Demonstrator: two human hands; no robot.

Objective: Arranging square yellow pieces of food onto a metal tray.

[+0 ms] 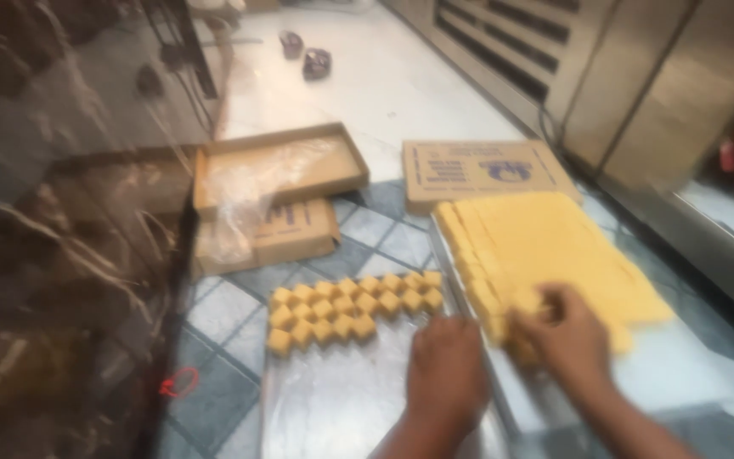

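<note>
A large yellow slab cut into small squares (554,246) lies on a metal tray (681,374) at the right. My right hand (567,336) is closed on several yellow squares at the slab's near left corner. My left hand (445,374) rests flat, fingers together, on a second foil-lined tray (333,399), holding nothing. Several loose yellow cubes (350,308) stand in diagonal rows at the far end of that tray, just beyond my left hand.
An open cardboard box with a plastic liner (278,166) sits on a closed box (286,234) at the back left. Another flat closed box (486,170) lies behind the slab. Steel cabinets (639,76) line the right. A glass panel (70,255) fills the left.
</note>
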